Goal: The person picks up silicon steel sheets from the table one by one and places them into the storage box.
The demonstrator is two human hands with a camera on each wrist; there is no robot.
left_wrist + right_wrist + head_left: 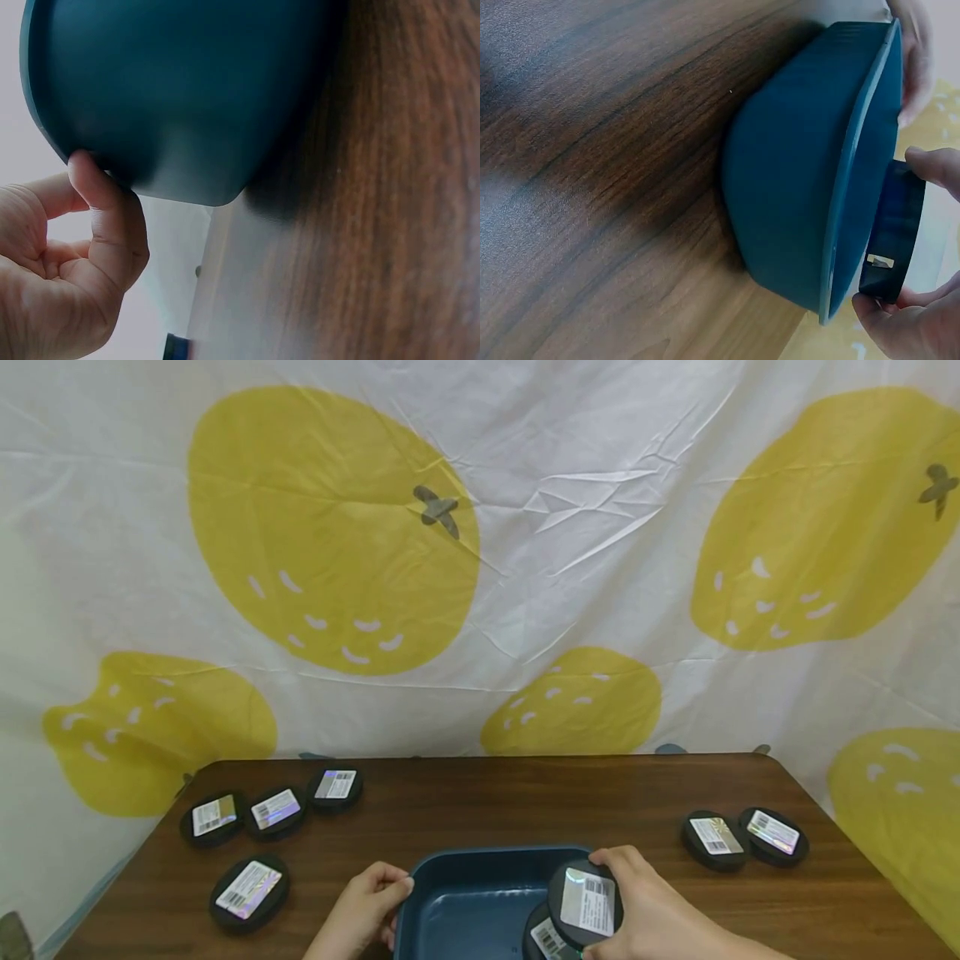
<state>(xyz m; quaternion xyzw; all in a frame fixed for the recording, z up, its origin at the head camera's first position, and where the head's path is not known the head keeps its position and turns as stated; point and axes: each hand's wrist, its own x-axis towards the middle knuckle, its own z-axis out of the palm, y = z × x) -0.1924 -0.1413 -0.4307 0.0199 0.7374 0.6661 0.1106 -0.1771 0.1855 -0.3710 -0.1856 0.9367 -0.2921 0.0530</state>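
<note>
My right hand (648, 906) grips a round black tin (587, 902) with a white barcode label on its upper face, thumb and fingers on opposite sides. It is over the right part of a dark blue basin (465, 914), overlapping a second black tin (546, 937) in the head view. The right wrist view shows the gripped tin (896, 225) at the basin's rim. With thumb and fingers, my left hand (367, 906) pinches the basin's left rim. In the left wrist view the left fingers (109, 217) bend around the basin's edge.
Three labelled black tins (276, 812) stand in a row at the table's back left, with another tin (249, 893) nearer. Two more tins (774, 837) sit side by side at the right. Behind the brown table (525, 802) hangs a lemon-print cloth (570, 568).
</note>
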